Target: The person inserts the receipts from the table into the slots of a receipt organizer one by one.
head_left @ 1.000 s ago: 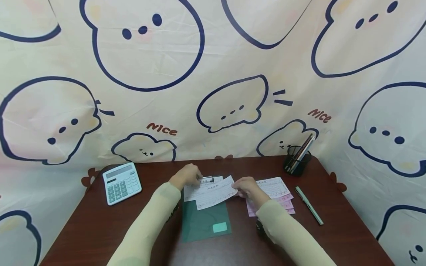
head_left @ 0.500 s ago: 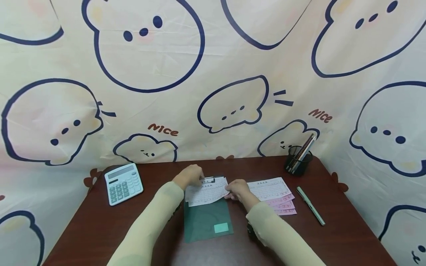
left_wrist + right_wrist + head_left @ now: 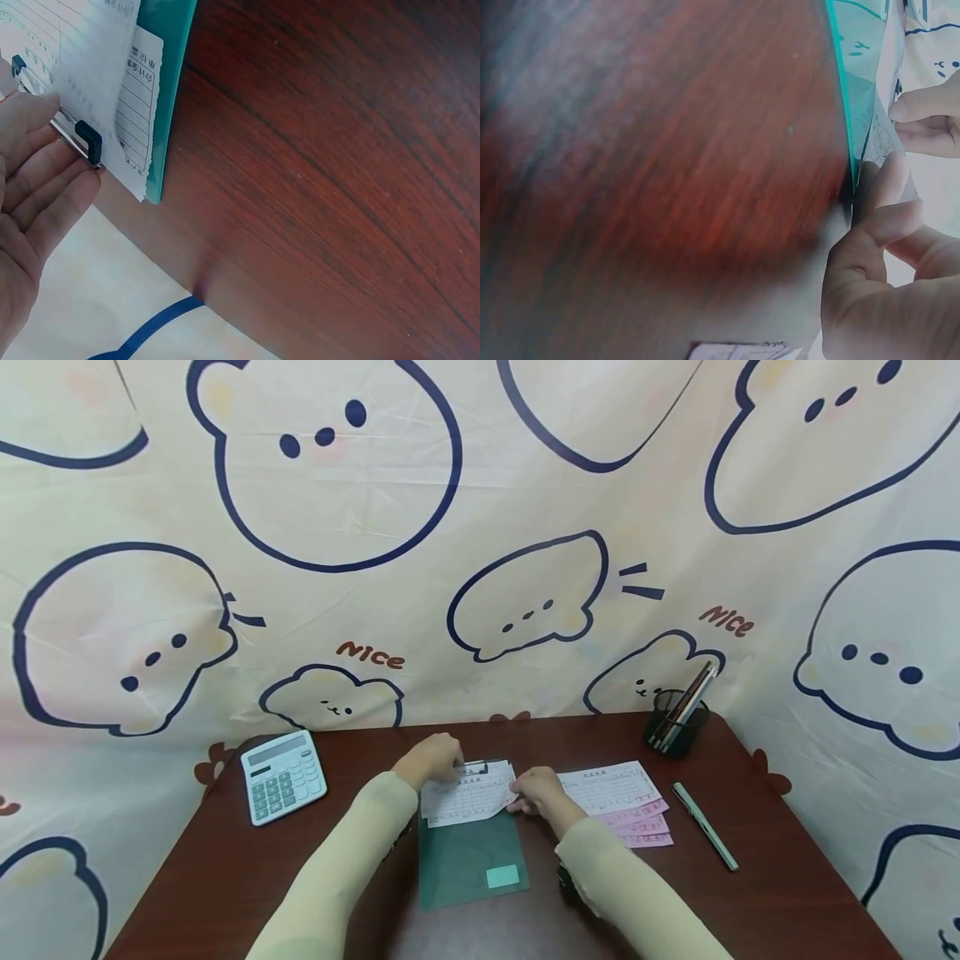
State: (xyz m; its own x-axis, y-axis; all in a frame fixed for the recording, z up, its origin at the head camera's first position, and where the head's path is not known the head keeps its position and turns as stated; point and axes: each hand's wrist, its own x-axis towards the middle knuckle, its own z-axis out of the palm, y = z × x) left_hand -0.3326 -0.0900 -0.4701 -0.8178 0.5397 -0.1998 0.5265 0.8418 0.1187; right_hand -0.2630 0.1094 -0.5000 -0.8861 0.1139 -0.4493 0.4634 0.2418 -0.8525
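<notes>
A teal clipboard [image 3: 465, 864] lies on the table, a pale label near its lower right corner. At its top edge my left hand [image 3: 433, 760] pinches the metal clip [image 3: 88, 142] between thumb and fingers. A white printed form [image 3: 468, 797] covers the board's upper part, over another sheet with a torn edge [image 3: 142, 105]. My right hand [image 3: 542, 792] holds the form's right edge between thumb and fingers; that edge bends up off the board. Whether the form's top lies under the clip, I cannot tell.
To the right lie another white form [image 3: 611, 787] and several pink slips [image 3: 645, 827] fanned out. A green pen [image 3: 705, 827] and a black mesh pen holder [image 3: 677, 727] are farther right. A light blue calculator [image 3: 285, 777] lies at the left. Patterned cloth hangs behind the table.
My right hand has moved left, bringing the form from a slant over the board into line with the sheet beneath. My left hand has stayed at the clip.
</notes>
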